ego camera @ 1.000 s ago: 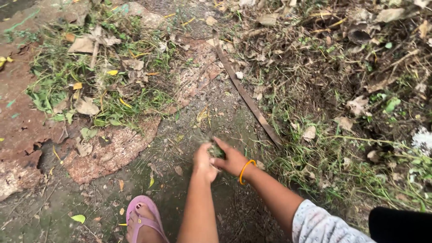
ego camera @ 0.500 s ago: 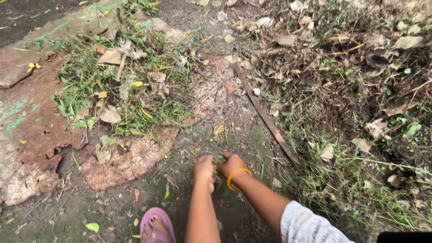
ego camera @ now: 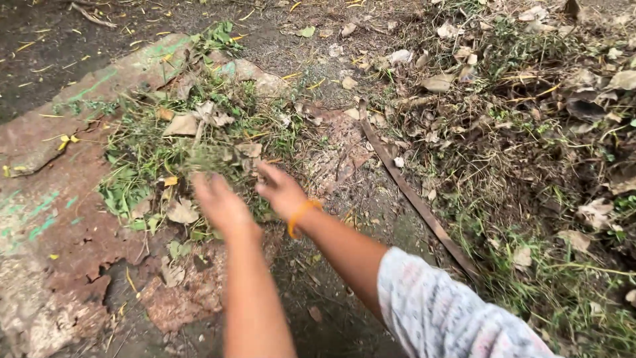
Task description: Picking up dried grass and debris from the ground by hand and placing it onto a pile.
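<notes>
Both hands reach out over a heap of pulled weeds on a rusty sheet.

The left hand [ego camera: 222,202] and right hand [ego camera: 281,191] are blurred but look open, fingers loose. A tuft of grass [ego camera: 207,158] sits just beyond the left fingertips, seemingly free of them, above the weed heap [ego camera: 159,156] on the sheet [ego camera: 59,199].

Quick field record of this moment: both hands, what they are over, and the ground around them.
left hand: blurred, over the heap, grip unclear
right hand: fingers spread, nothing held, orange bangle on wrist
heap of pulled weeds and dry leaves: lies on rusty metal sheet
long brown strip: lies on the ground, right of the hands
right side: dry leaf litter and grass
</notes>
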